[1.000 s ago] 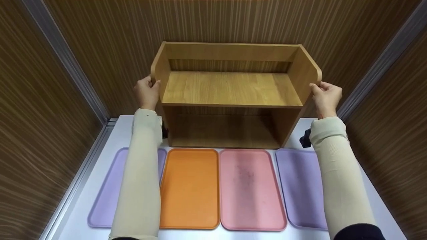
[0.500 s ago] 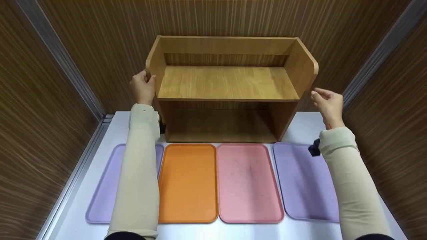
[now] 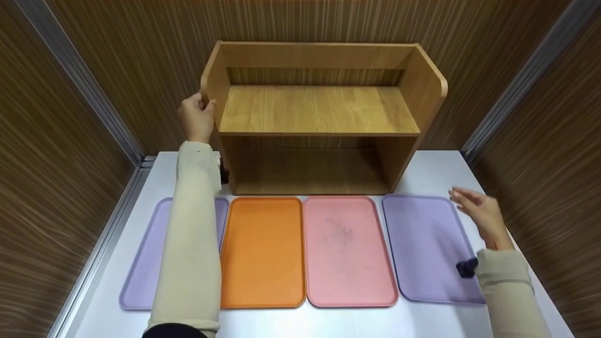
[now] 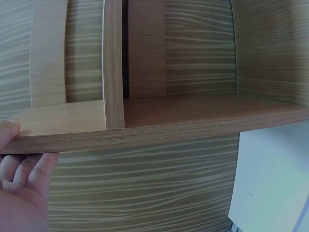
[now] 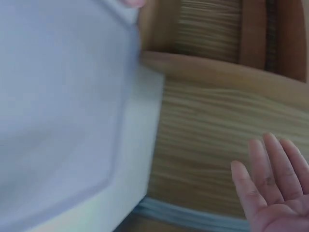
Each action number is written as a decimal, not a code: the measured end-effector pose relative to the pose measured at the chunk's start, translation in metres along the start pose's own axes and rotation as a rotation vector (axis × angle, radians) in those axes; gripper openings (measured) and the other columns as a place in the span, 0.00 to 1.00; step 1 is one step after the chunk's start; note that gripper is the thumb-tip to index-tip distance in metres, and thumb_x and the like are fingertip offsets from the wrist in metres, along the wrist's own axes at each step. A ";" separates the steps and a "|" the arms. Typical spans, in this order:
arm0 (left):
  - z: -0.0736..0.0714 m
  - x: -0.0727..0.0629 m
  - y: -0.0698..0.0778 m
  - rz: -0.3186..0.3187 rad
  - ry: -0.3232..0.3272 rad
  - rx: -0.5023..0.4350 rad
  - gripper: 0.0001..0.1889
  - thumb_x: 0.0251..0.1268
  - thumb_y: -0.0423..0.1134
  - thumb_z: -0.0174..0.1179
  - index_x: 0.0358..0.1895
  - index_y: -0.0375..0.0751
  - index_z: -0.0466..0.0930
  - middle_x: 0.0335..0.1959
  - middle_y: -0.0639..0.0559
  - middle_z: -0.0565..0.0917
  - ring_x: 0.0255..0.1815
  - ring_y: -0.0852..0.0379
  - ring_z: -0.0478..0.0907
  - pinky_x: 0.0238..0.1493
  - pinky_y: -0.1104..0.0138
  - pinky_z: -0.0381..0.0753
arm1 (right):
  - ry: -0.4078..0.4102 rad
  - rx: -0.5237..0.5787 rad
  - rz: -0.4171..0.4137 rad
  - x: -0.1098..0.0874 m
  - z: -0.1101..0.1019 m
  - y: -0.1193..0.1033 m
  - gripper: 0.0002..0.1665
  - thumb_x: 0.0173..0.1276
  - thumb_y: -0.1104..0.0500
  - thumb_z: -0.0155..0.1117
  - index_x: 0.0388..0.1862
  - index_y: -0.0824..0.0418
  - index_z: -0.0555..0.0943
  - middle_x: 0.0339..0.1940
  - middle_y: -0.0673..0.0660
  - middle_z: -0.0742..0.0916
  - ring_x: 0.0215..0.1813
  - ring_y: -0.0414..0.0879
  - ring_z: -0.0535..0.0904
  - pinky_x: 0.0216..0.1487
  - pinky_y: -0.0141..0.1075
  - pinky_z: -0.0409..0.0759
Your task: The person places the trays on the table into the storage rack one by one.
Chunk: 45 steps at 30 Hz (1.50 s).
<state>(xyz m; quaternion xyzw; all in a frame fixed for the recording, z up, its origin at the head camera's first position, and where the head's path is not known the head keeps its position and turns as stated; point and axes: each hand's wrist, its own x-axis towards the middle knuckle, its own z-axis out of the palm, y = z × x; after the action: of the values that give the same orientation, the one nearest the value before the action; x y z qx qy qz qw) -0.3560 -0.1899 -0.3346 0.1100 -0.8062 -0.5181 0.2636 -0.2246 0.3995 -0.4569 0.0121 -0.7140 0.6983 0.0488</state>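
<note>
The shelf unit [image 3: 319, 110] stands on the table [image 3: 436, 162], left side panel [image 3: 217, 87] pinched by the left hand [image 3: 197, 115], behind the orange tray [image 3: 263, 253], pink tray [image 3: 350, 258], right purple tray [image 3: 425, 244] and left purple tray [image 3: 144, 267] partly obscured by a sleeve [image 3: 191, 234], the right hand [image 3: 484, 216] empty, fingers extended.

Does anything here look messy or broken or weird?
Yes: the pink tray has dark smudges around its upper middle. They look odd because the orange tray beside it is evenly coloured. I can't tell scuffs from dirt. The wooden shelf, held by the left hand, shows no clear damage.
</note>
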 end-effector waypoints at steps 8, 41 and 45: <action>0.000 0.000 0.001 0.017 0.002 0.025 0.09 0.66 0.35 0.56 0.42 0.32 0.81 0.37 0.45 0.82 0.34 0.59 0.72 0.35 0.72 0.70 | 0.077 -0.267 0.143 -0.043 -0.029 0.053 0.24 0.68 0.55 0.60 0.61 0.63 0.75 0.40 0.33 0.83 0.44 0.24 0.76 0.45 0.18 0.70; 0.011 0.000 -0.001 0.027 -0.008 -0.039 0.11 0.66 0.33 0.56 0.48 0.33 0.81 0.47 0.43 0.84 0.42 0.58 0.77 0.43 0.69 0.76 | 0.140 -0.426 0.534 -0.114 -0.087 0.123 0.40 0.61 0.65 0.65 0.66 0.80 0.57 0.31 0.34 0.78 0.32 0.22 0.71 0.37 0.22 0.75; 0.013 0.000 0.000 0.028 -0.017 -0.042 0.11 0.66 0.33 0.56 0.48 0.33 0.81 0.48 0.43 0.83 0.44 0.58 0.77 0.45 0.68 0.76 | 0.129 -0.540 0.540 -0.112 -0.089 0.123 0.37 0.64 0.64 0.59 0.65 0.82 0.57 0.36 0.48 0.82 0.32 0.22 0.69 0.36 0.22 0.74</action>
<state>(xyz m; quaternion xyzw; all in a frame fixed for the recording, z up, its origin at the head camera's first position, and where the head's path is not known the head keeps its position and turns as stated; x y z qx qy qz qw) -0.3632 -0.1797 -0.3383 0.0891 -0.7989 -0.5320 0.2663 -0.1192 0.4855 -0.5870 -0.2335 -0.8452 0.4720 -0.0908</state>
